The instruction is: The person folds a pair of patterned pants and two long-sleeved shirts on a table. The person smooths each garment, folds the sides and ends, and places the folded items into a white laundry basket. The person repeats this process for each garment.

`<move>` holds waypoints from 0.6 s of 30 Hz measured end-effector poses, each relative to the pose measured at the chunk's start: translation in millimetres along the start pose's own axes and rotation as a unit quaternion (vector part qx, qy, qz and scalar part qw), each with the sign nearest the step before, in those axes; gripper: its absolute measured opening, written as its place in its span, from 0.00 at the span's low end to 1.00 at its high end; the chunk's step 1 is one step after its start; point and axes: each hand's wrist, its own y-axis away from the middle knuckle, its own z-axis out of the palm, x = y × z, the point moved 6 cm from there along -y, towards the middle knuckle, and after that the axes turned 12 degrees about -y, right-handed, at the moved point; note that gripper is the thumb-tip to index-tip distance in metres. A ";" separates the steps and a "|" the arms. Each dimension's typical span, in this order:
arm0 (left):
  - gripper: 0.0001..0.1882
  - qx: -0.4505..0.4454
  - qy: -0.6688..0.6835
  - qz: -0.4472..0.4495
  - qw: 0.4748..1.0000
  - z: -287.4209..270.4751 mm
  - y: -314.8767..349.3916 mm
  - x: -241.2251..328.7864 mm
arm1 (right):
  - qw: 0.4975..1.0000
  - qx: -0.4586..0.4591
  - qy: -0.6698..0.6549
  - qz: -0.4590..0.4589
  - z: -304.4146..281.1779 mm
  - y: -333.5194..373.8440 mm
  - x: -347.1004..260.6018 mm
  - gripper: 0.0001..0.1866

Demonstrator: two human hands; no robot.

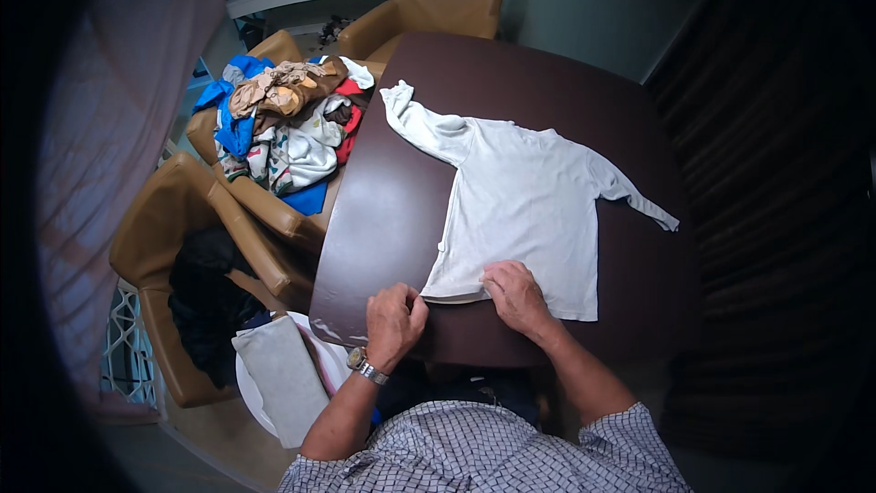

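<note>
A white long-sleeved shirt (525, 201) lies spread on the dark brown table (374, 219), collar away from me and both sleeves stretched outward. At its lower left corner, my left hand (394, 324) is closed, thumb and fingers pinching the hem. My right hand (520, 297) rests on the lower part near the middle of the hem, its fingers curled and gripping the cloth. Between the two hands the hem is slightly lifted, with a narrow gap showing. A metal wristwatch (367, 365) is on my left wrist.
Left of the table, a tan armchair (265, 201) bears a heap of mixed clothes (283, 119). Nearer stands another armchair (169, 219) with black cloth on it. Folded grey cloth (283, 379) lies on a white round container (251, 402). A dark curtain (757, 173) hangs at right.
</note>
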 end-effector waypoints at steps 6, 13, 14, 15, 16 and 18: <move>0.06 -0.021 0.044 -0.043 0.998 4.5 -1.9 -8.8 | 0.997 0.009 0.077 -0.020 -15.6 20.4 -28.0 0.17; 0.07 -0.087 0.214 -0.168 0.958 22.2 -4.5 -27.8 | 0.985 0.078 0.148 0.035 -37.8 77.3 -17.4 0.20; 0.07 -0.090 0.243 -0.186 0.948 26.6 -4.0 -31.8 | 0.985 0.088 0.146 0.028 -39.7 79.9 -12.3 0.18; 0.07 -0.090 0.256 -0.186 0.944 29.0 -6.0 -31.4 | 0.984 0.101 0.146 0.023 -42.9 80.4 -7.3 0.15; 0.07 -0.089 0.236 -0.177 0.951 28.3 -7.4 -30.8 | 0.983 0.113 0.146 0.017 -45.7 82.4 -4.2 0.13; 0.07 -0.084 0.195 -0.159 0.964 23.7 -10.8 -26.3 | 0.981 0.128 0.149 0.013 -47.8 81.6 -1.0 0.05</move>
